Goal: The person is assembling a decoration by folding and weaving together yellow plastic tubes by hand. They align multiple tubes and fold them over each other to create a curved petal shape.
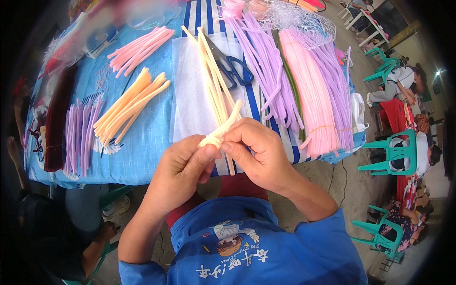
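Note:
A pale yellow chenille stem (pixel 229 119) is bent into a small wound knot between my fingertips, its free end pointing up and away. My left hand (pixel 187 162) pinches the knot between thumb and fingers. From the other side, the thumb and index finger of my right hand (pixel 258 148) grip the same stem. Just beyond my hands, several loose pale yellow stems (pixel 210 78) lie on a thin white sheet (pixel 187 89). Beside them rest scissors (pixel 231 69) with dark blue handles, blades partly under the stems.
Orange-yellow stems (pixel 130 107), pink stems (pixel 142 50) and short purple stems (pixel 82 135) lie leftward with a dark red bundle (pixel 58 121). Long purple stems (pixel 262 67) and a pink bundle (pixel 310 96) lie rightward. A person (pixel 53 231) sits close at left; green chairs (pixel 400 153) stand rightward.

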Motion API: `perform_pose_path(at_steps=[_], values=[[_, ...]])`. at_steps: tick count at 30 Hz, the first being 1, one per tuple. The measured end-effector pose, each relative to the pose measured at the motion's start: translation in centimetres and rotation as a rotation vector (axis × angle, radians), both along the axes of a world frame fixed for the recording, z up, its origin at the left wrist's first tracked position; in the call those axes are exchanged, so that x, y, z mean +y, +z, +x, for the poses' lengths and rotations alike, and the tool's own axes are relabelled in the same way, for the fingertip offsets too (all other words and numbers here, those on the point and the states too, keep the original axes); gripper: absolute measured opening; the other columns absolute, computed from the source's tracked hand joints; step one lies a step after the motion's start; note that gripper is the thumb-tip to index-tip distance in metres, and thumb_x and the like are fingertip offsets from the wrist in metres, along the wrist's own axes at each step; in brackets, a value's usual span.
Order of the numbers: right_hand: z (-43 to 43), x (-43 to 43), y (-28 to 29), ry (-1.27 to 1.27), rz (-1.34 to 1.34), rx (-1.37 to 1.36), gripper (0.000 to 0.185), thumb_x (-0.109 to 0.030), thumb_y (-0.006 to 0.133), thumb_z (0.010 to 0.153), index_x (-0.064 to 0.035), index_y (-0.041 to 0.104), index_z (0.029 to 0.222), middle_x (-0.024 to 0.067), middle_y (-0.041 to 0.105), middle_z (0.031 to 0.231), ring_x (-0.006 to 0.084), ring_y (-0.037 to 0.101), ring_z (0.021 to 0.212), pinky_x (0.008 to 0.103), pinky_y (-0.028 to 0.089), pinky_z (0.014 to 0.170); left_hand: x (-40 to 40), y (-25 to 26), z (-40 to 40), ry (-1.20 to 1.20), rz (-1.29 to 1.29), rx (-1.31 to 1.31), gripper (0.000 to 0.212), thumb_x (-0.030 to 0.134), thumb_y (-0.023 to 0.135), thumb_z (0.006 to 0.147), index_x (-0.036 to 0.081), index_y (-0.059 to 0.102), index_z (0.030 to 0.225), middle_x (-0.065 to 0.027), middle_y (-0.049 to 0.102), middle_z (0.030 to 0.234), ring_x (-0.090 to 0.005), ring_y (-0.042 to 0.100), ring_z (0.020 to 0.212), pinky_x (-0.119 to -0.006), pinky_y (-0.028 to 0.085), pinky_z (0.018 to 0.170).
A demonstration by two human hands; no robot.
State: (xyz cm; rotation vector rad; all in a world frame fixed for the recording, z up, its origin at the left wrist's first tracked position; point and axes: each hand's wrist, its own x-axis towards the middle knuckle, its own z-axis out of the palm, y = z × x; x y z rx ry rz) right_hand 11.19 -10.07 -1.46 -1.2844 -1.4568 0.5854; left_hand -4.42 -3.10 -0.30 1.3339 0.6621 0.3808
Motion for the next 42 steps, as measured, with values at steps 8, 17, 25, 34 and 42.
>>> perform_pose_path(at_steps=[8, 17, 25, 34, 42], values=[[-0.2, 0.1, 0.6, -0.047, 0.044, -0.169, 0.003, -0.002, 0.055, 0.079, -0.0004, 0.054, 0.079, 0.0117, 0.050, 0.072, 0.0267, 0.052, 0.064, 0.0329, 0.041, 0.056, -0.6, 0.1, 0.7, 0.122, 0.342, 0.089, 0.013, 0.011, 0.049, 0.087, 0.000, 0.056, 0.087, -0.0013, 0.049, 0.060, -0.0075, 0.046, 0.052, -0.022, 0.037, 0.047], [0.0, 0.7, 1.6, -0.029, -0.024, -0.172, 0.005, -0.003, 0.054, 0.078, 0.0013, 0.052, 0.078, 0.0153, 0.051, 0.073, 0.0320, 0.051, 0.067, 0.0370, 0.041, 0.058, -0.3, -1.1, 1.1, 0.225, 0.807, 0.024, 0.015, 0.000, 0.054, 0.079, 0.000, 0.055, 0.095, -0.0139, 0.056, 0.071, -0.0247, 0.055, 0.058, -0.030, 0.043, 0.053], [-0.4, 1.5, 1.6, -0.077, -0.014, -0.174, 0.010, -0.005, 0.052, 0.079, 0.0025, 0.048, 0.073, 0.0170, 0.048, 0.068, 0.0329, 0.049, 0.062, 0.0372, 0.039, 0.055, 0.3, -1.7, 1.8, 0.326, 1.089, -0.042, 0.023, -0.005, 0.054, 0.076, 0.000, 0.052, 0.098, -0.0148, 0.054, 0.069, -0.0287, 0.055, 0.059, -0.032, 0.043, 0.052], [-0.3, 2.1, 1.4, -0.008, -0.115, 0.006, 0.010, -0.004, 0.048, 0.079, 0.0036, 0.046, 0.072, 0.0194, 0.047, 0.067, 0.0325, 0.049, 0.061, 0.0368, 0.037, 0.055, 0.7, -1.8, 2.4, 0.397, 1.291, -0.035, 0.028, -0.007, 0.055, 0.072, -0.001, 0.052, 0.100, -0.0138, 0.051, 0.063, -0.0274, 0.051, 0.052, -0.034, 0.040, 0.046], [-0.6, 1.6, 1.4, -0.016, -0.182, -0.031, 0.006, -0.003, 0.052, 0.080, 0.0009, 0.052, 0.085, 0.0096, 0.050, 0.069, 0.0148, 0.049, 0.059, 0.0284, 0.038, 0.051, 1.5, -1.6, 2.1, 0.390, 1.295, -0.031, 0.026, -0.006, 0.055, 0.072, -0.003, 0.053, 0.098, -0.0115, 0.051, 0.062, -0.0241, 0.050, 0.050, -0.033, 0.040, 0.045]])
